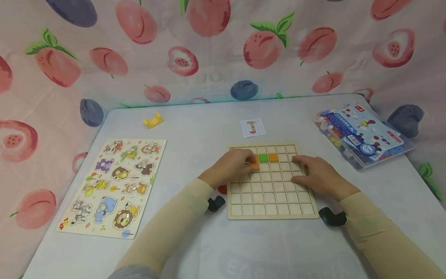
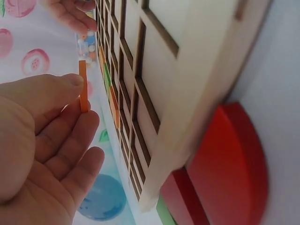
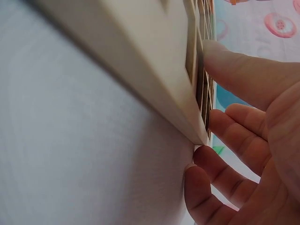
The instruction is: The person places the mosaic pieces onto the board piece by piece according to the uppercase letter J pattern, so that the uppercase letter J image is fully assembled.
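My left hand (image 1: 231,164) pinches an orange square tile (image 2: 83,86) between thumb and fingers, held over the upper left of the wooden grid board (image 1: 273,216). Along an upper row of that board lie a green tile (image 1: 263,157) and an orange tile (image 1: 273,157) to its right. Another orange tile sits left of the green one, partly covered by my left fingers in the head view. At the board's right edge rests my right hand (image 1: 322,176), thumb over the grid and fingers relaxed beside the rim.
Red pieces (image 2: 229,164) lie against the board's left side, mostly hidden from above. Behind the board is a small pattern card (image 1: 253,127). An animal puzzle board (image 1: 115,186) lies left, a yellow curved piece (image 1: 153,121) at back left, and a clear plastic case (image 1: 362,133) at back right.
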### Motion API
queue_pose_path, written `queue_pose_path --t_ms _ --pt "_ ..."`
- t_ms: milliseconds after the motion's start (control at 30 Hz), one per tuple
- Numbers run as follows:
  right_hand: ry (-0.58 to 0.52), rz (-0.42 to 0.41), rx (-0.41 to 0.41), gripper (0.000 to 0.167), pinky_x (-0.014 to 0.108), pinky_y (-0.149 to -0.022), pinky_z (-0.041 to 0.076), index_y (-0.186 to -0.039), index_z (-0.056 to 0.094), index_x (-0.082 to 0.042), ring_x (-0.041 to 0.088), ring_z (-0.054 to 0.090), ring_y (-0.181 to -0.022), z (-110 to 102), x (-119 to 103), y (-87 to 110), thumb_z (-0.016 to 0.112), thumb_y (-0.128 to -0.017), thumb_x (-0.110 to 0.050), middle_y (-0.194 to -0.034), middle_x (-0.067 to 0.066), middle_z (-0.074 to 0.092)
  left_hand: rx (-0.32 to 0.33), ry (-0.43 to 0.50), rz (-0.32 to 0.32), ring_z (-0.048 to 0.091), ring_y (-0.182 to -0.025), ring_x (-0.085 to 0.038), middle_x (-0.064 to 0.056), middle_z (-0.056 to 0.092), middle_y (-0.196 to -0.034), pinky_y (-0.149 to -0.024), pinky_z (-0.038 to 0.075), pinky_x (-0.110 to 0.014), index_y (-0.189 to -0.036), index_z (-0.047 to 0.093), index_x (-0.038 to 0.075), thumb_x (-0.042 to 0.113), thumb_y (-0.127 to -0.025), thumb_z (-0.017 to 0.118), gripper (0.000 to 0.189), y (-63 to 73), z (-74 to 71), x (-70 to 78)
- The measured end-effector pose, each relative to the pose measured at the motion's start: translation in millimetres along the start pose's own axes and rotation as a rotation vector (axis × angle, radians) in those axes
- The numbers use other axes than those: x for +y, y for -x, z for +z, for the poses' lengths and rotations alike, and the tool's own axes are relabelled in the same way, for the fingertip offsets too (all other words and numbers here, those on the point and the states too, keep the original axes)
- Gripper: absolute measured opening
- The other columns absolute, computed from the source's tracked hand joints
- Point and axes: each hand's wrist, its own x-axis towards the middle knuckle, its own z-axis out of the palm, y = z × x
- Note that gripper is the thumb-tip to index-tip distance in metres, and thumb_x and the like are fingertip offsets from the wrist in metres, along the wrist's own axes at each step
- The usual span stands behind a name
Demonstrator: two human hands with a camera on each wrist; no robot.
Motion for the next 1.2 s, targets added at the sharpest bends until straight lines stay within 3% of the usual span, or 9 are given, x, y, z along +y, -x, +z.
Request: queue_pose_path --t_ms 833,1200 --pt "0.002 0.027 -0.004 0.072 0.064 -0.103 0.035 -0.146 0.046 0.002 0.047 0.045 -0.125 2.0 -0.7 0.1 0.075 -0.09 -0.034 -0.138 0.029 0.052 -0.029 -0.086 0.038 0.057 -0.093 -0.012 0.005 0.066 -0.103 -0.086 0.047 -0.024 -0.114 0.069 0.013 0.02 -0.096 0.068 0.019 -19.4 12.3 8.7" --pt "0.003 0.019 -0.007 0.072 0.064 -0.104 0.033 -0.146 0.046 0.002 0.049 0.044 -0.127 1.0 0.0 -0.6 0.075 -0.09 -0.034 -0.14 0.03 0.05 -0.037 -0.201 0.065 0.059 -0.092 -0.012 0.005 0.069 -0.106 -0.082 0.048 -0.027 -0.115 0.07 0.016 0.023 -0.097 0.067 0.02 -24.4 15.1 10.6"
